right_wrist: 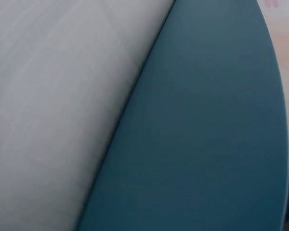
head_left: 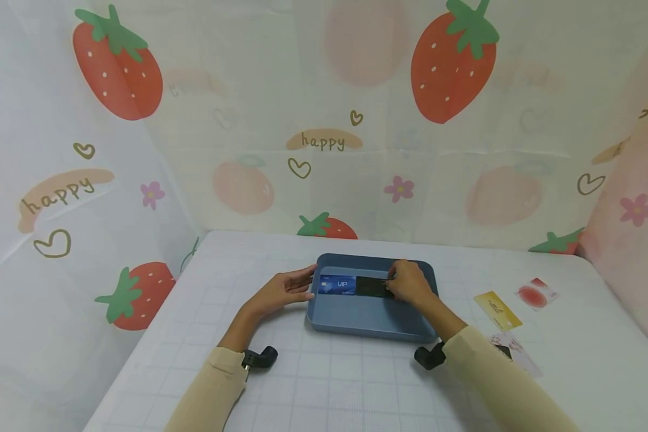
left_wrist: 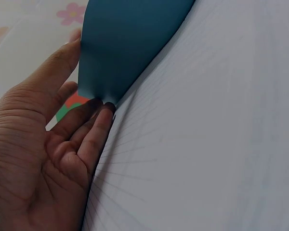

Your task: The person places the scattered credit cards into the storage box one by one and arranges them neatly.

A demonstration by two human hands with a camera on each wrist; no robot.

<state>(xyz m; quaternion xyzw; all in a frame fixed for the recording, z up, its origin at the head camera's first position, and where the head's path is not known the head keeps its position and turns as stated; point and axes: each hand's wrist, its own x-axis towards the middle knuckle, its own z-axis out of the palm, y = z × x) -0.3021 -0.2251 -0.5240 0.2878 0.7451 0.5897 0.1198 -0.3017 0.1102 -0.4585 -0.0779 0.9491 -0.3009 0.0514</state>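
A blue tray (head_left: 351, 321) lies on the table, with a blue card marked VIP (head_left: 337, 285) and a black card (head_left: 371, 287) side by side in its upper part. My right hand (head_left: 408, 282) reaches over the tray's right side, its fingertips at the black card's right end, seeming to pinch it. Only a dark sliver of that hand shows in the right wrist view, beside the tray wall (right_wrist: 197, 125). At the tray's left edge, my left hand (head_left: 282, 292) touches the outside with fairly straight fingers; the left wrist view shows its fingertips against the tray corner (left_wrist: 120, 43).
Right of the tray lie a yellow card (head_left: 498, 310) and a white card with a red patch (head_left: 536, 294). Nearer, a pale flowered card (head_left: 518, 351) and a small black piece (head_left: 504, 350) are partly behind the right sleeve. A strawberry-print sheet (head_left: 324, 90) stands behind the table.
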